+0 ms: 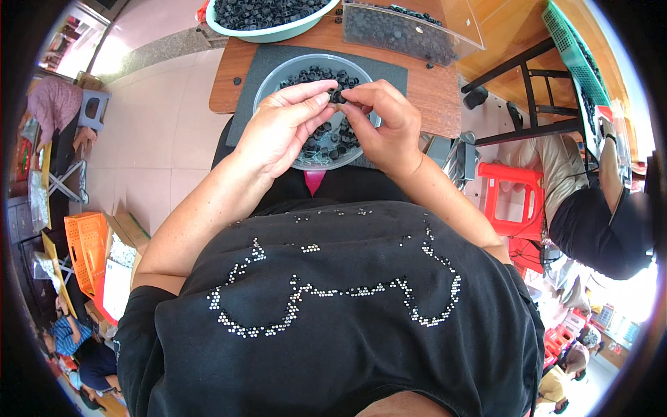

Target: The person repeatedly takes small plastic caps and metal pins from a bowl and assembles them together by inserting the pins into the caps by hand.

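Observation:
Above a round translucent basin (317, 167), both of my hands meet at a small round black plastic part (336, 95). My left hand (288, 124) pinches it from one side between thumb and fingers. From the other side, the thumb and index finger of my right hand (385, 124) close on it, the other fingers curled. Fingertips partly cover the part. Many similar black parts (321, 72) lie in the basin, with thin pale bluish bits (318, 147) among them near its front. The basin stands on a dark grey mat (393, 78).
The brown wooden table (434, 97) also bears a pale green basin (278, 32) and a clear bin (410, 38), both holding black parts. Right of it are a red stool (513, 174) and a seated person (590, 222). Orange crates (87, 250) stand at the left.

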Demonstrator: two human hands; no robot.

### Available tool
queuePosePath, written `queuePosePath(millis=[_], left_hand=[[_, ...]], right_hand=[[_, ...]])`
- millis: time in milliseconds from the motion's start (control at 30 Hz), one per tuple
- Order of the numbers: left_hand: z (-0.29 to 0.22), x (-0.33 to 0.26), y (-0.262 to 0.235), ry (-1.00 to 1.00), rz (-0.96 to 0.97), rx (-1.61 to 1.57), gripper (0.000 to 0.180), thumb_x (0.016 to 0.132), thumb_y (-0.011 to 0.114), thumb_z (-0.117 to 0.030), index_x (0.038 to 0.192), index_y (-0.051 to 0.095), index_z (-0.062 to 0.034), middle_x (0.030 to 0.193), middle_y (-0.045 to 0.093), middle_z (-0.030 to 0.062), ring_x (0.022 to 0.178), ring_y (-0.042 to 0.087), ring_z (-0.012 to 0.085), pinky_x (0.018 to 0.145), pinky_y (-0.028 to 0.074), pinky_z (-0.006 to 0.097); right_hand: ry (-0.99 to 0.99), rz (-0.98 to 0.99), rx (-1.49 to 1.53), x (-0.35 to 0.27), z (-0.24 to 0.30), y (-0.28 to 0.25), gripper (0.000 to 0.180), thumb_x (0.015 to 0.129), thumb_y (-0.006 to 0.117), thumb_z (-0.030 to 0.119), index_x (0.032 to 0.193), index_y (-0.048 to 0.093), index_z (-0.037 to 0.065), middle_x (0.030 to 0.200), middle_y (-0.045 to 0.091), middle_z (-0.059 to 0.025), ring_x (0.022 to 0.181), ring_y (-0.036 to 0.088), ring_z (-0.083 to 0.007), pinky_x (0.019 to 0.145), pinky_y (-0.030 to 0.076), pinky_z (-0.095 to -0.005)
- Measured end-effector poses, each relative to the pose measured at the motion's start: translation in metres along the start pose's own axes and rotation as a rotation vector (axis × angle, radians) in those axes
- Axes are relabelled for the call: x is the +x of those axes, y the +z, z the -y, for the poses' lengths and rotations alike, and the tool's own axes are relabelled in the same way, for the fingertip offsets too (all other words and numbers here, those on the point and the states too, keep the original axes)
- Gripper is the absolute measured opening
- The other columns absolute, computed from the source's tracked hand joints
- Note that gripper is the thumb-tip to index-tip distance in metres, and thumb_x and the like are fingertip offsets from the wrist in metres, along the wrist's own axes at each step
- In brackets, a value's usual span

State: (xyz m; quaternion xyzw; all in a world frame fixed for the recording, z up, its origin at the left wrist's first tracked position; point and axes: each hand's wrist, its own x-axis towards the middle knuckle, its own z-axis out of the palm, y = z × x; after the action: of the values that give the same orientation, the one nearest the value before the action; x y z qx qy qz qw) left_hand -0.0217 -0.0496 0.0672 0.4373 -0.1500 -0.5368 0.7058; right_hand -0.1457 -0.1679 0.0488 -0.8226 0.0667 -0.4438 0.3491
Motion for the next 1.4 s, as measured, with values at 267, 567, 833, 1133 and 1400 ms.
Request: queuePosePath(millis=[267, 567, 833, 1133, 1400], left_hand=[[0.0010, -0.0008, 0.0001, 0.047, 0.027, 0.038, 0.026, 0.088, 0.056, -0.005, 0.113, 0.058, 0.0015, 0.111, 0.059, 0.0091, 0.100, 0.056, 0.0139, 0.091, 0.046, 0.027], [0.0003, -0.0020, 0.0004, 0.071, 0.047, 0.070, 0.025, 0.088, 0.056, -0.005, 0.112, 0.060, -0.0005, 0.111, 0.060, 0.0081, 0.099, 0.056, 0.0136, 0.090, 0.046, 0.027], [0.0020, -0.0016, -0.0003, 0.049, 0.026, 0.060, 0.025, 0.089, 0.056, -0.007, 0.112, 0.060, -0.0002, 0.110, 0.060, 0.0073, 0.096, 0.056, 0.0130, 0.088, 0.046, 0.027], [0.0064, -0.0019, -0.0013, 0.144, 0.016, 0.249, 0.025, 0.090, 0.056, -0.012, 0.112, 0.061, -0.0008, 0.101, 0.064, 0.0093, 0.085, 0.060, 0.0117, 0.081, 0.049, 0.023], [0.0081, -0.0057, 0.0059, 0.224, 0.056, 0.426, 0.026, 0.092, 0.051, -0.009, 0.117, 0.058, -0.0009, 0.099, 0.064, 0.0080, 0.089, 0.060, 0.0116, 0.084, 0.048, 0.024]], right_hand=[[-0.040, -0.023, -0.012, 0.0014, 0.0034, -0.0007, 0.021, 0.069, 0.070, -0.007, 0.087, 0.064, 0.001, 0.081, 0.062, -0.0089, 0.068, 0.059, -0.0145, 0.057, 0.047, -0.0237], [0.028, -0.024, 0.044, -0.0004, 0.0042, 0.0003, 0.020, 0.069, 0.069, -0.009, 0.086, 0.061, 0.000, 0.081, 0.062, -0.0087, 0.067, 0.057, -0.0135, 0.058, 0.047, -0.0230], [-0.038, -0.012, 0.031, 0.0002, 0.0028, -0.0009, 0.019, 0.068, 0.070, -0.009, 0.083, 0.062, -0.001, 0.082, 0.063, -0.0097, 0.070, 0.060, -0.0158, 0.058, 0.048, -0.0249], [0.047, 0.040, 0.098, 0.0012, 0.0050, -0.0018, 0.017, 0.069, 0.071, -0.007, 0.083, 0.062, -0.002, 0.080, 0.062, -0.0091, 0.068, 0.058, -0.0137, 0.058, 0.047, -0.0234], [0.396, 0.137, 0.461, -0.0035, -0.0019, -0.0012, 0.021, 0.076, 0.068, -0.005, 0.093, 0.057, -0.002, 0.085, 0.060, -0.0059, 0.074, 0.060, -0.0116, 0.066, 0.050, -0.0236]])
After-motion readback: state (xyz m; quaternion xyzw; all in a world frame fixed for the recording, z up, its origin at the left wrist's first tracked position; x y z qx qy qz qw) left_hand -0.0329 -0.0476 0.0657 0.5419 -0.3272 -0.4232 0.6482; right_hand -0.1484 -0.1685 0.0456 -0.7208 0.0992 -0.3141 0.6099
